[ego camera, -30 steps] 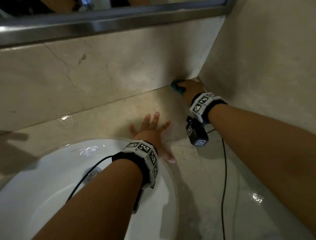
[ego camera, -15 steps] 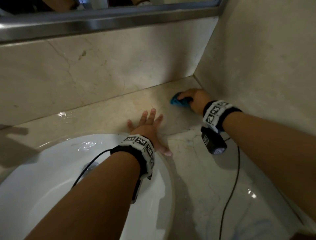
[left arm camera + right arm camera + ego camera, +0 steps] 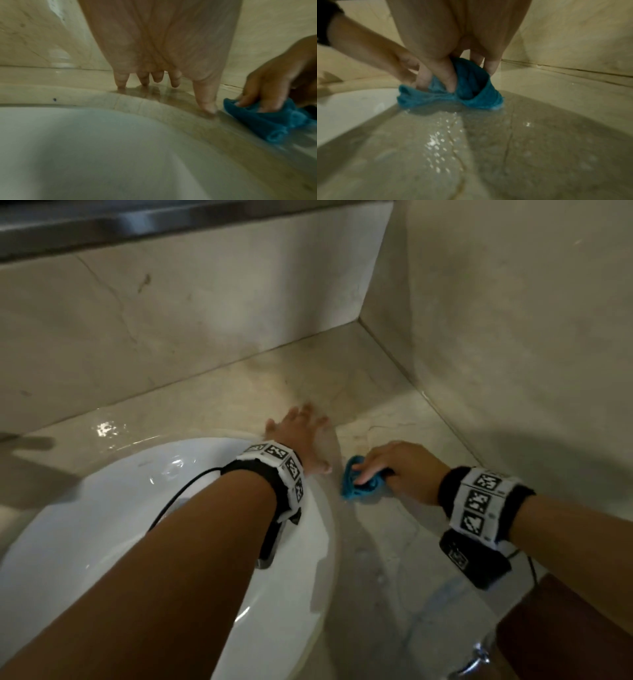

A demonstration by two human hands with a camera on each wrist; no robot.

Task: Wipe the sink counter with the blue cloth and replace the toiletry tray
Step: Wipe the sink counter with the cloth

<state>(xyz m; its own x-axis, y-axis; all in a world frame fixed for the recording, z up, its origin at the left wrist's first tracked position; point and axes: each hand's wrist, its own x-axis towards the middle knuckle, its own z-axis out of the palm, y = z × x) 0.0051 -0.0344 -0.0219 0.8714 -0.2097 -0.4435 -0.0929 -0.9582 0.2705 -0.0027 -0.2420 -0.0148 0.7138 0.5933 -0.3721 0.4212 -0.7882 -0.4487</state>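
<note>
The blue cloth (image 3: 358, 487) is bunched on the wet beige marble counter (image 3: 387, 542), just right of the sink rim. My right hand (image 3: 390, 463) grips it, fingers curled into its folds; the right wrist view shows the cloth (image 3: 464, 93) pressed on the counter (image 3: 488, 148). My left hand (image 3: 301, 436) lies flat with fingers spread on the counter behind the sink rim, thumb near the cloth (image 3: 267, 121). In the left wrist view its fingertips (image 3: 121, 82) touch the stone. No toiletry tray is in view.
The white sink basin (image 3: 102, 542) fills the lower left. A marble backsplash (image 3: 188, 313) rises behind the counter and a side wall (image 3: 513, 320) closes the right. A chrome fitting (image 3: 476, 662) sits at the bottom right. Water drops shine on the counter.
My right hand has dragged the cloth from the back corner toward me, ending beside the sink rim near my left thumb. The left hand has stayed flat on the counter.
</note>
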